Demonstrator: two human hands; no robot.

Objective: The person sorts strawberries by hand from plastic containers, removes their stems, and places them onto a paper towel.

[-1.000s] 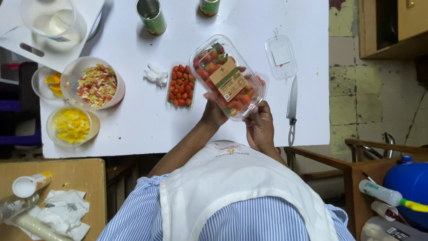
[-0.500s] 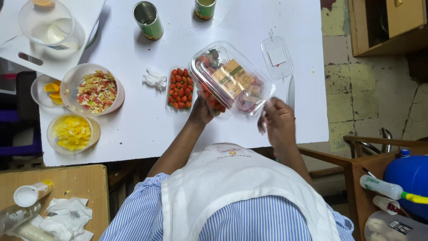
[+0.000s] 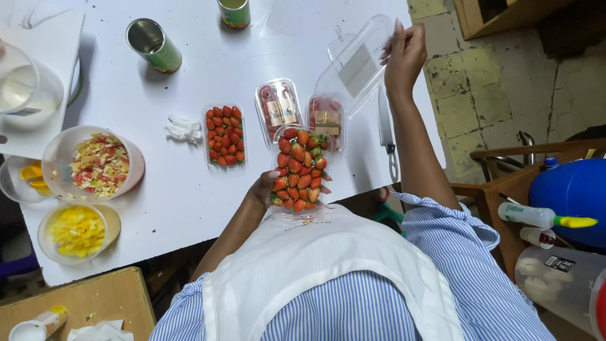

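While gripping an open punnet (image 3: pixel 300 167) of strawberries in the left hand (image 3: pixel 262 189), wrapping the fingers around its left side and underneath it. Holding that punnet at the near edge of the table (image 3: pixel 189 196), right in front of the apron, with its far end just beside two sealed packs.

Raising the right hand (image 3: pixel 404 53) at the far right, over the table's right edge. Pinching a clear lid (image 3: pixel 356 63) there between thumb and narrow, closed fingertips, and tilting it in the air well apart from the punnet.

Lying flat just beyond the punnet: one sealed pack (image 3: pixel 279 107) to the left, another (image 3: pixel 326 117) to the right, side by side. Sitting left of those, a second open tray (image 3: pixel 224 134) of strawberries, and further left a crumpled tissue (image 3: pixel 183 128).

Resting along the right edge under the raised forearm, a knife (image 3: pixel 385 126), handle towards the near side.

Standing at the far side, two cans (image 3: pixel 153 44) (image 3: pixel 234 11), both open.

Crowding the left end: a bowl (image 3: pixel 136 170) of chopped mixed fruit, a bowl (image 3: pixel 112 221) of yellow pieces nearer, and a jug (image 3: pixel 28 95) farther off.
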